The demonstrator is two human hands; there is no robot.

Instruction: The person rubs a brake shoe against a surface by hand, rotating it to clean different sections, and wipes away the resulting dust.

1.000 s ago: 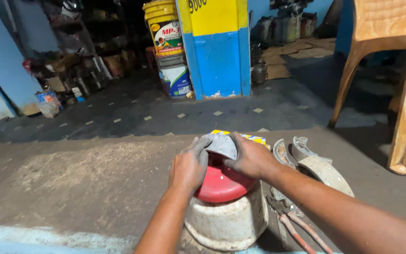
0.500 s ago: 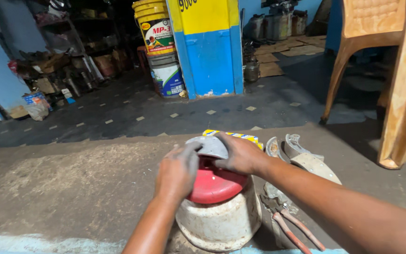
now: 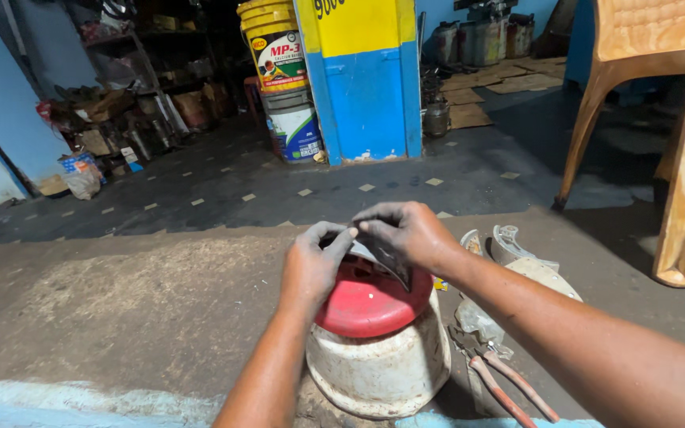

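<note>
Your left hand (image 3: 311,265) and right hand (image 3: 406,231) are both pinching a curved grey metal piece (image 3: 380,255), possibly a brake shoe, though the dim view is making that hard to confirm; you are holding it just above a red lid (image 3: 370,305) that is sitting on a dirty white bucket (image 3: 382,368). Red-handled pliers (image 3: 509,387) are lying on the floor just right of the bucket; similar curved parts (image 3: 521,257) are resting behind them.

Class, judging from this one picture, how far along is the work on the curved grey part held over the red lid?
Done: nothing clearly finished. In hand: the left hand and right hand grip the curved grey part above the red lid. Left: similar curved parts and pliers lie untouched alongside.
</note>
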